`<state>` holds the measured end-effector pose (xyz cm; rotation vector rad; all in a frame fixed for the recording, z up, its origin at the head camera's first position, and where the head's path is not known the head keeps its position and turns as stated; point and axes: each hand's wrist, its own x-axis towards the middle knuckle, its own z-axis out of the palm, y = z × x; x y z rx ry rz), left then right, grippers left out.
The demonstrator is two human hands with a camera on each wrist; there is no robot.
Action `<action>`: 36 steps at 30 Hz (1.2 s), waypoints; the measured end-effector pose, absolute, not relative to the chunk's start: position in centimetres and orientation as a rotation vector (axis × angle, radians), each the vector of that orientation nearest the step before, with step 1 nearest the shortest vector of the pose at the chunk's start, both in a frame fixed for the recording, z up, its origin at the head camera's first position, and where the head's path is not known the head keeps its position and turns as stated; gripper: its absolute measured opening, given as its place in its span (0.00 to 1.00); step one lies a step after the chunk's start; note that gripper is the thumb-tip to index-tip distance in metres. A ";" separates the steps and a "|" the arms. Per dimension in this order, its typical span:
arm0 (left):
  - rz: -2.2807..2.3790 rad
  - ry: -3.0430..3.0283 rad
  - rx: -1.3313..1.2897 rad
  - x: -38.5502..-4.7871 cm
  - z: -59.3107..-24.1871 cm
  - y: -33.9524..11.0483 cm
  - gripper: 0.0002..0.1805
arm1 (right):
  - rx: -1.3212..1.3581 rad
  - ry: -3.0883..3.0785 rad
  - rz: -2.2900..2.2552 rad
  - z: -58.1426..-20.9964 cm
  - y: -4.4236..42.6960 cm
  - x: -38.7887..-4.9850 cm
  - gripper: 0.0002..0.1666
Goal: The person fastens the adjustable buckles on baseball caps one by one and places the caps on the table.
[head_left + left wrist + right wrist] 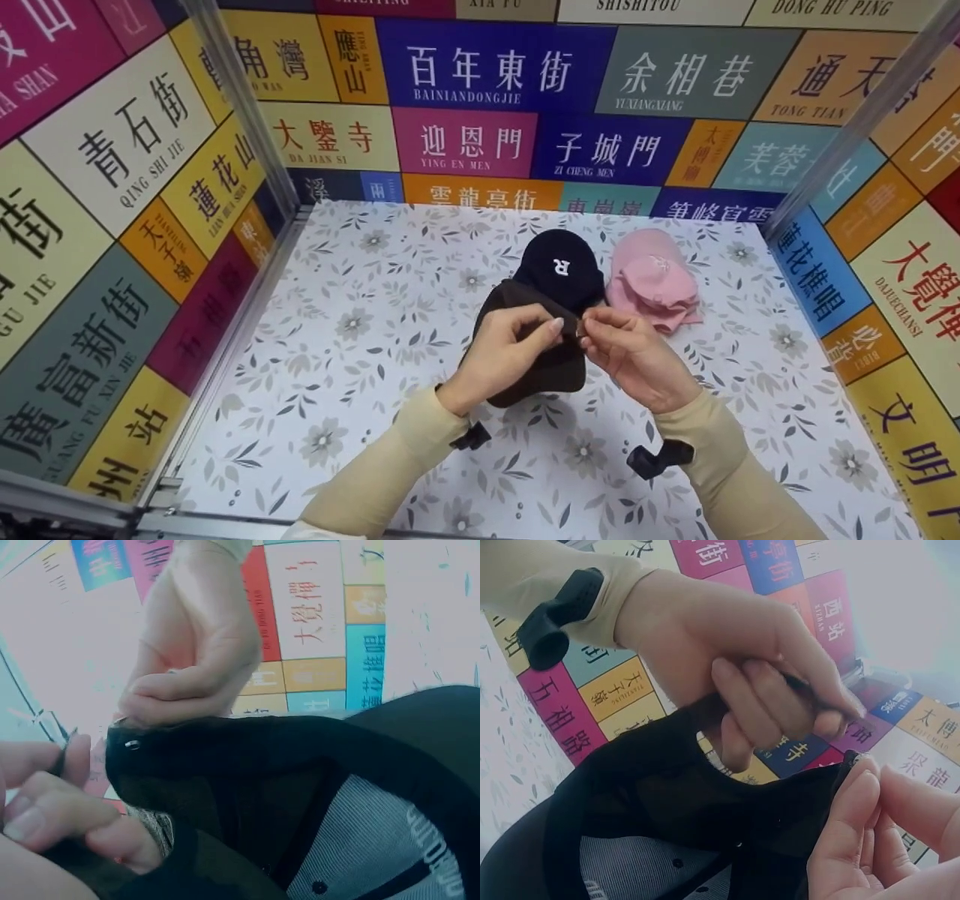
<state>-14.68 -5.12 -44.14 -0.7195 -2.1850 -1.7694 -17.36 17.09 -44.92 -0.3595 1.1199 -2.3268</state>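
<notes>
A dark brown baseball cap (551,379) is held between both hands over the patterned table, its curved brim toward me in the head view. My left hand (499,349) grips a strap at the cap's back opening; the right wrist view shows that strap (711,709) running into its curled fingers. With thumb and fingers my right hand (637,356) pinches the edge on the opening's other side. A small metal eyelet (133,744) shows near that pinched end. The cap's striped lining (352,832) is visible inside. The two hands are close together but apart.
Just behind the brown cap sits a navy cap (547,281) with a white letter. A pink cap (649,251), its fabric crumpled, lies to its right. Walls of colourful sign panels (495,67) and metal posts (259,112) border the white floral tabletop (360,397).
</notes>
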 end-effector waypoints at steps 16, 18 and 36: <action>-1.382 -2.222 -0.689 -14.5 -44.0 -4.6 0.07 | -0.294 1.421 -2.428 -44.2 15.9 -16.3 0.05; -1.408 -2.232 -0.708 -14.6 -43.9 -4.7 0.07 | -0.305 1.451 -2.442 -44.1 15.9 -16.1 0.05; -1.269 -2.341 -0.753 -14.6 -43.4 -4.8 0.12 | -0.379 1.598 -2.401 -44.5 15.7 -15.5 0.07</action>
